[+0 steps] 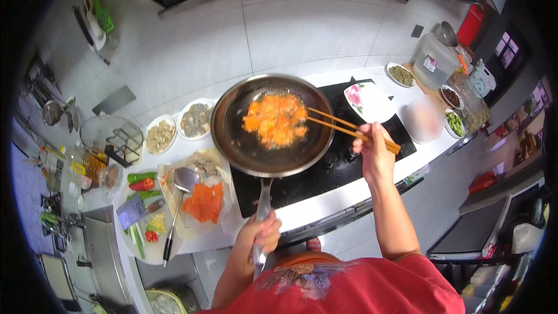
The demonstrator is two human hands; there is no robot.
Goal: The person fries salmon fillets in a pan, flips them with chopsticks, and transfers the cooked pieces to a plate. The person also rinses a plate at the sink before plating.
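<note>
My left hand (261,232) grips the metal handle (264,203) of a wide frying pan (226,148), seen over the left side of a black cooktop (301,192). Orange pieces of food (275,120) sit in shiny oil at the pan's middle. Between the fingers of my right hand (377,152) is a pair of wooden chopsticks (338,127). Their tips reach over the pan's right side, beside the orange food. A white floral plate (374,107) lies on the cooktop just beyond that hand.
Left of the pan are two plates of food (160,135), a metal ladle (186,179), orange slabs (204,203) on paper, and a cleaver (130,213) on a round board with vegetables. Rightward stand a blurred bowl (423,118), small dishes (401,75) and a clear plastic bucket (436,63).
</note>
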